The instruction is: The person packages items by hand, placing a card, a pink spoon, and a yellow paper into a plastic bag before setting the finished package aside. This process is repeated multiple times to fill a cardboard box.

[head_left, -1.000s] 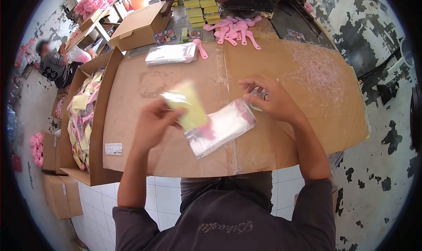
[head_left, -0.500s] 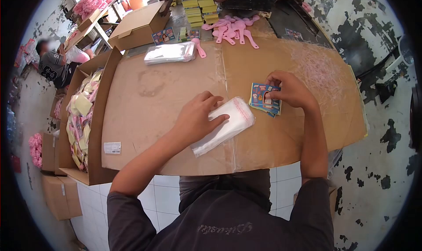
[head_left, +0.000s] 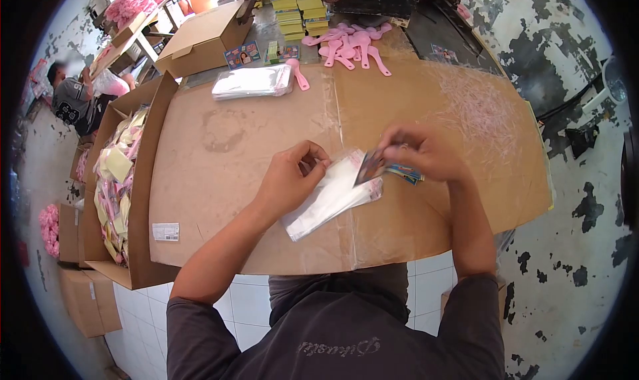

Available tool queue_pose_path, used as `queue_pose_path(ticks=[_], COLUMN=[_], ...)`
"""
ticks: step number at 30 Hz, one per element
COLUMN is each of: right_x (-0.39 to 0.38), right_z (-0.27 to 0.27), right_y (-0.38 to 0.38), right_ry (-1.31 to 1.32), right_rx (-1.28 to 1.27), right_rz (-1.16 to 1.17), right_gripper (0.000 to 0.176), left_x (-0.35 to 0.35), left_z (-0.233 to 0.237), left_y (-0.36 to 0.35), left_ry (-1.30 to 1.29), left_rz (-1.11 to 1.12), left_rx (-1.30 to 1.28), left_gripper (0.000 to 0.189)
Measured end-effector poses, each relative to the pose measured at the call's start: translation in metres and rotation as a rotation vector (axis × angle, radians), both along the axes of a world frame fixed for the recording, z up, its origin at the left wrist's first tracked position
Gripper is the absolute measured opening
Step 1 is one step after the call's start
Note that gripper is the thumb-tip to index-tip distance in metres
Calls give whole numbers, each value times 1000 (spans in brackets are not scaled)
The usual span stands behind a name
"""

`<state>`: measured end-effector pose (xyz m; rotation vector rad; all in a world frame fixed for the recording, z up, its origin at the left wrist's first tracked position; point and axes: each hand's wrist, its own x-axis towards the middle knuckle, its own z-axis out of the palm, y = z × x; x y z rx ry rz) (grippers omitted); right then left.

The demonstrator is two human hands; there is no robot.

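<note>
My left hand (head_left: 293,180) has thumb and fingers pinched at the upper left edge of a clear plastic bag on a stack of clear plastic bags (head_left: 319,207). The stack lies slanted on the cardboard sheet, with a reddish strip at its upper end. My right hand (head_left: 426,155), a little smeared by motion, grips a printed card (head_left: 370,167) and holds it tilted over the bags' upper end. Under that hand a small pile of colourful cards (head_left: 405,173) shows only in part.
Pink scoops (head_left: 353,43) are heaped at the back beside stacks of yellow-edged cards (head_left: 289,10). Another bundle of plastic bags (head_left: 253,81) lies at back left. An open carton (head_left: 143,200) of filled packets stands left. Clear strips (head_left: 479,107) litter the right. A person (head_left: 73,100) sits far left.
My right hand has lifted a card off the pile and moved it left to the bags. My left fingers have closed from a spread pose into a pinch at the bag's edge.
</note>
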<state>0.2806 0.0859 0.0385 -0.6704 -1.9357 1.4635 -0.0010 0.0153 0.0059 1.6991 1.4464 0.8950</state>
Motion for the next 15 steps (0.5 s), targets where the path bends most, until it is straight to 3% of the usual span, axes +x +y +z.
queue_pose_path(ticks=[3,6,12,15], right_x=[-21,-24,-25,-34], right_z=[-16,-19,-19,-23], right_y=[-6,-6,-4,-7], right_ry=[-310,-301,-145,114], right_rx=[309,327,125,-66], right_rz=[55,4,-328,-403], right_gripper=[15,15,14,16], left_x=[-5,-8,-10,-4], left_z=[-24,-13,4,-1], left_y=[7,10,6,4], left_ry=[-331,-629,-730,-732], left_rz=[29,101,24,19], left_rx=[60,-13,-66,-104], left_gripper=[12,20,31,40])
